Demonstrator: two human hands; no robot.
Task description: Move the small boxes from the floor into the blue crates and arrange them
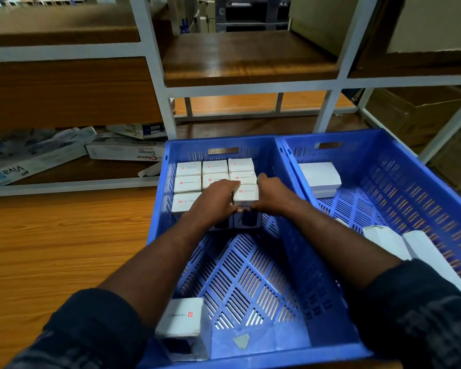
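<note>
The left hand [213, 198] and the right hand [270, 194] hold one small box [246, 195] between them. The left hand is on its left side with bent fingers, and it also lies over the box next to it. The right hand curls round the right side, with the thumb up on the top back edge. This small box is white with a little red mark on top. It sits at the right end of the front row of a block of small boxes [201, 173]. The block is three across and three deep, and it is packed tight against the far wall of the left crate [157, 209]. This crate is blue with slots in its floor and walls. One more box, the loose box [183, 326], stands alone in the near left corner of the same crate, well apart from the block. The right crate [399, 166] touches the left one side by side. It has a white box [320, 178] near its far left corner, and two tipped white boxes [386, 241] lean near its closer side. Both crates stand on a wooden floor [51, 235]. Behind them is a white shelf rack [155, 75] with brown boards. Some long flat packs [37, 155] lie on the low shelf to the left.
</note>
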